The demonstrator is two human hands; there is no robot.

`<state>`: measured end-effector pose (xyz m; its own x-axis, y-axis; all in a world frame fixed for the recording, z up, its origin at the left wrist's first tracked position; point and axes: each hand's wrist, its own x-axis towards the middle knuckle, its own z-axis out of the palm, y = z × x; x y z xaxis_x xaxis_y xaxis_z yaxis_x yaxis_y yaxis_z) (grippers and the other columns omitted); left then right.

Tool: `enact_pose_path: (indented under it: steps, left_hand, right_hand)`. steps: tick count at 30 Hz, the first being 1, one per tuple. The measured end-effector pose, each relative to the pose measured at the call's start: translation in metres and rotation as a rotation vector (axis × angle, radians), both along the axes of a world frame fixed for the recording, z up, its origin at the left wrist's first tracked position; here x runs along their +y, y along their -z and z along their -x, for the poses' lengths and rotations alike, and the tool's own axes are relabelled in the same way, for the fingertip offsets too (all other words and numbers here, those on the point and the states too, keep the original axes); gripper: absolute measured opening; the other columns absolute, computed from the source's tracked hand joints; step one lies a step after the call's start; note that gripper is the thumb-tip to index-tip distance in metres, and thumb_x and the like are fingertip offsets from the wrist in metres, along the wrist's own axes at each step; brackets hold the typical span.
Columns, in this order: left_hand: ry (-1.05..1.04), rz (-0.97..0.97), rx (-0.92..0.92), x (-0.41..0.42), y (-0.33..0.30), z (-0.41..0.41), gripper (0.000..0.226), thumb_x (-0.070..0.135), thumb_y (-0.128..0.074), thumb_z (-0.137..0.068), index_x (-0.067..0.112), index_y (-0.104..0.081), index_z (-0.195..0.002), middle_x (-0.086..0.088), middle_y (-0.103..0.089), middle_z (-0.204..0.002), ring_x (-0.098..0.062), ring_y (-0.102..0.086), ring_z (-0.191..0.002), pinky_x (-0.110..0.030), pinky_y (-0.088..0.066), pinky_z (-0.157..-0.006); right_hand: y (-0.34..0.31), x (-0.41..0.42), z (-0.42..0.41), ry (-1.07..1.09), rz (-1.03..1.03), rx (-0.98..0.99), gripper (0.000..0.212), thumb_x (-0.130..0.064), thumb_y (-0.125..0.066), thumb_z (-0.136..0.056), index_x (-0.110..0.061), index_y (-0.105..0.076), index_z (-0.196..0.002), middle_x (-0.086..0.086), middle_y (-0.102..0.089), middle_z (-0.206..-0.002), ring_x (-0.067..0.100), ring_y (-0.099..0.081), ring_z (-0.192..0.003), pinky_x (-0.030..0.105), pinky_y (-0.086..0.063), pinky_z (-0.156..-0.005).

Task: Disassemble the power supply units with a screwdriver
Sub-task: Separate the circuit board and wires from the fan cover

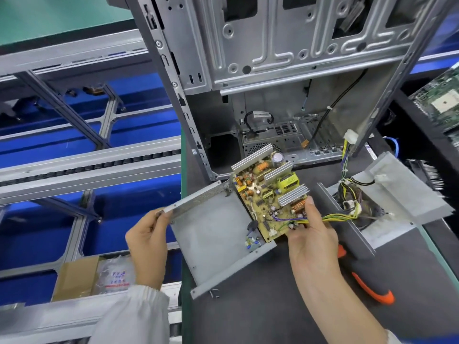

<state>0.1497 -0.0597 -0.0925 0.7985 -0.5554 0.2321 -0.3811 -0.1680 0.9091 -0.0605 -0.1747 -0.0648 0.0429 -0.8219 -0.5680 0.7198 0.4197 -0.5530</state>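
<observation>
Over a dark grey mat, the power supply casing is pinched at its mesh edge by the left hand; the circuit board is gripped at five o'clock by the right hand. An open computer chassis stands at twelve, blue bins at nine.

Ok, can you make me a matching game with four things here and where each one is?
Things:
1. circuit board
2. metal tray
3. orange tool
4. cardboard box

Places:
A. lying on the dark mat, lower right
B. held at its mesh edge by the left hand
C. gripped by the right hand
D. down on the left, below the bench

Pairs: 1-C, 2-B, 3-A, 4-D
</observation>
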Motion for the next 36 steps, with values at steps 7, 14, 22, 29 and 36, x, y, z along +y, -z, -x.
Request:
enact_pose_path:
  steps: [7, 14, 22, 29, 36]
  left_hand:
    - [0.11, 0.015, 0.18, -0.048, 0.002, -0.027, 0.028, 0.01, -0.059, -0.095, 0.022, -0.064, -0.069, 0.014, -0.038, -0.05, -0.002, -0.029, -0.05, -0.013, -0.028, -0.045]
    - [0.143, -0.008, 0.265, -0.076, 0.013, -0.029, 0.023, 0.017, -0.058, -0.096, 0.013, -0.064, -0.074, 0.017, -0.04, -0.049, -0.004, -0.031, -0.051, -0.017, -0.03, -0.049]
    - [0.17, 0.009, 0.402, -0.085, 0.024, -0.021, 0.043, 0.017, -0.057, -0.098, 0.027, -0.059, -0.056, 0.013, -0.029, -0.05, -0.008, -0.022, -0.049, -0.018, -0.023, -0.044]
    - [0.144, -0.08, 0.335, -0.071, 0.015, -0.04, 0.005, 0.023, -0.068, -0.091, 0.017, -0.069, -0.09, 0.011, -0.028, -0.047, -0.008, -0.024, -0.046, -0.016, -0.031, -0.047]
    - [0.076, -0.13, 0.047, -0.045, -0.05, -0.024, 0.021, 0.042, -0.059, -0.091, 0.027, -0.071, -0.082, 0.013, -0.052, -0.047, -0.004, -0.038, -0.042, -0.017, -0.033, -0.046]
  right_hand:
    - [0.01, -0.003, -0.006, 0.088, -0.058, 0.041, 0.042, -0.013, -0.065, -0.091, 0.006, -0.051, -0.126, 0.008, -0.072, -0.1, 0.024, -0.069, -0.099, 0.05, -0.048, -0.097]
    - [0.012, -0.003, -0.001, 0.106, -0.139, 0.109, 0.025, -0.01, -0.068, -0.088, -0.006, -0.059, -0.11, 0.006, -0.071, -0.097, 0.017, -0.07, -0.085, 0.043, -0.054, -0.088]
    - [0.004, 0.006, 0.026, -0.087, -0.213, 0.122, 0.015, -0.005, -0.062, -0.09, -0.004, -0.063, -0.105, 0.008, -0.068, -0.106, 0.018, -0.063, -0.097, 0.037, -0.04, -0.107]
    - [-0.008, 0.024, 0.099, -0.703, 0.23, 0.797, 0.05, -0.011, -0.066, -0.089, -0.02, -0.045, -0.134, -0.002, -0.064, -0.119, 0.01, -0.062, -0.109, 0.029, -0.044, -0.101]
    - [0.012, 0.042, 0.118, -0.978, 0.828, 2.062, 0.064, -0.011, -0.095, -0.042, -0.001, -0.071, -0.1, 0.011, -0.067, -0.093, 0.029, -0.066, -0.075, 0.035, -0.055, -0.058]
